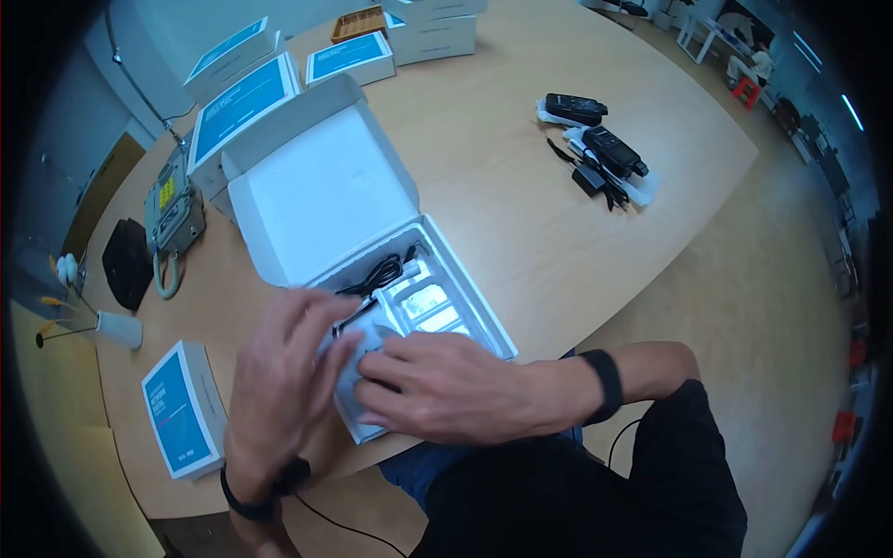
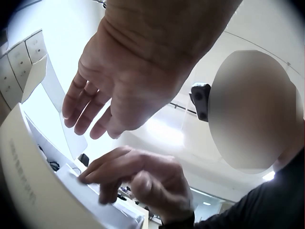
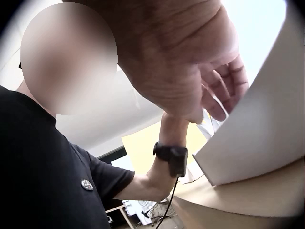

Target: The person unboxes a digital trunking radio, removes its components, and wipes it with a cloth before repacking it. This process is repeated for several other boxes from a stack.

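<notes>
Left hand [image 1: 293, 372] is hovering over the near-left part of the open box, fingers spreading loosely, thumb standing apart; left wrist view is showing its palm holding nothing. Right hand [image 1: 442, 389] is reaching across the box's near end, fingers bending loosely inward; left wrist view is showing its thumb standing off the fingers, nothing visibly being gripped. Whether those fingertips are touching the contents, can't tell. Both wrists are wearing black bands.

The open box [image 1: 473, 288] is sitting at the table's near edge, under and between the hands. Inside, a pale molded tray [image 1: 430, 305] is showing shiny compartments; a coiled black cable [image 1: 379, 273] is lying along its left side, just beyond the left fingers. Near end is being partly covered by the hands. White-lined lid [image 1: 321, 186] is standing open, leaning away from the person.

Left of the box, a closed blue-and-white box [image 1: 177, 409] is lying near the left hand; farther out, a white vase [image 1: 119, 330], a black pouch [image 1: 127, 263] and a corded telephone [image 1: 174, 205] are lining the left side. More boxes [image 1: 349, 58] are standing beyond the lid, a brown woven tray [image 1: 358, 23] sitting among them. Right side of the table [image 1: 484, 177], two black radios [image 1: 614, 152] are lying on plastic wrapping, a black adapter [image 1: 588, 179] beside the nearer one.
</notes>
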